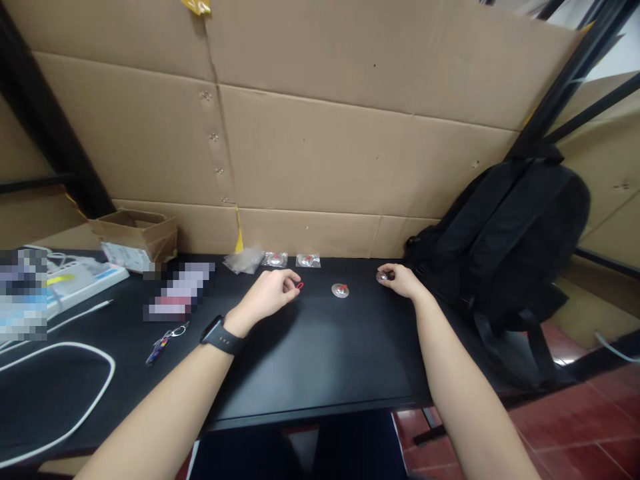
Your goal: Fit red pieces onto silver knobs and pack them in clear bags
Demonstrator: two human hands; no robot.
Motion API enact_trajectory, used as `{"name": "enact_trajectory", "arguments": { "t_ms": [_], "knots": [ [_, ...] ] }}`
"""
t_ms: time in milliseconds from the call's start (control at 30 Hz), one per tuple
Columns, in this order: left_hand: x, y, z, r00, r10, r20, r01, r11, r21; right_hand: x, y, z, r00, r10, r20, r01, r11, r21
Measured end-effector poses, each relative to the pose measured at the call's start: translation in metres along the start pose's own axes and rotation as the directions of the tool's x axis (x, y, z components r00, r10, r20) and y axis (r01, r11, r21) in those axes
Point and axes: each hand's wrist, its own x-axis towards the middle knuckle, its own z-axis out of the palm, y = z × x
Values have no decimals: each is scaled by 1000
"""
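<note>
My left hand (274,291), with a dark watch (223,335) on the wrist, pinches a small red loop (300,286) between thumb and fingers above the black table. At the right, my right hand (399,279) closes its thumb and fingertips on the edge of a shiny round disc (383,276) resting at the tabletop. Between the two hands lies another shiny round disc (341,291) with a red piece at its centre. Behind my left hand, two clear packets, one (275,259) beside the other (307,261), hold similar discs with red pieces.
Empty-looking clear bags (244,260) lie by the cardboard wall (310,147). Leftward are a small open carton (135,237), a blurred-out flat item (181,291), a keychain (167,342) and a white cable (113,373). A black backpack (520,233) stands at right.
</note>
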Motion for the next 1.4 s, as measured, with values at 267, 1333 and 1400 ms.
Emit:
{"name": "enact_trajectory", "arguments": {
  "t_ms": [267, 1333, 1400],
  "knots": [
    [4, 1, 5, 985, 125, -120, -119, 991, 53, -5, -19, -10, 991, -98, -86, 108, 987, 120],
    [-7, 37, 22, 891, 232, -391, -304, 943, -135, -60, -191, 38, 931, -353, 91, -36, 161, 986],
    [-7, 37, 23, 879, 240, -411, -305, 947, -99, -60, -191, 38, 932, -350, 94, -35, 170, 985]
  ]
}}
